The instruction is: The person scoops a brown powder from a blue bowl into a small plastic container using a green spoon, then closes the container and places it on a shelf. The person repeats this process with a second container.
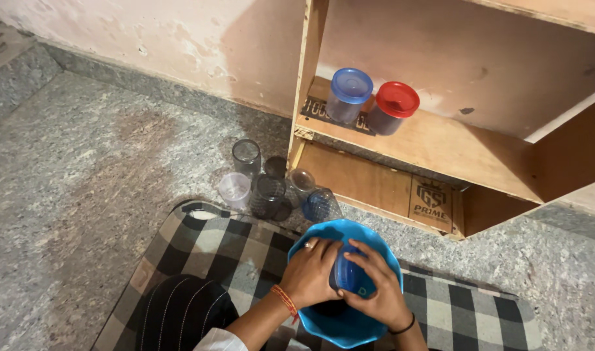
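Both hands, left hand and right hand, clasped a small blue-lidded plastic jar inside the blue plastic basin on the checked mat; a loose grip could have dropped it.

I have one head view, looking steeply down and close over the blue bowl on the floor, facing the wooden shelf against the wall.

Two lidded jars, blue and red, stand at the wooden shelf's left end; clear tumblers cluster on the floor.
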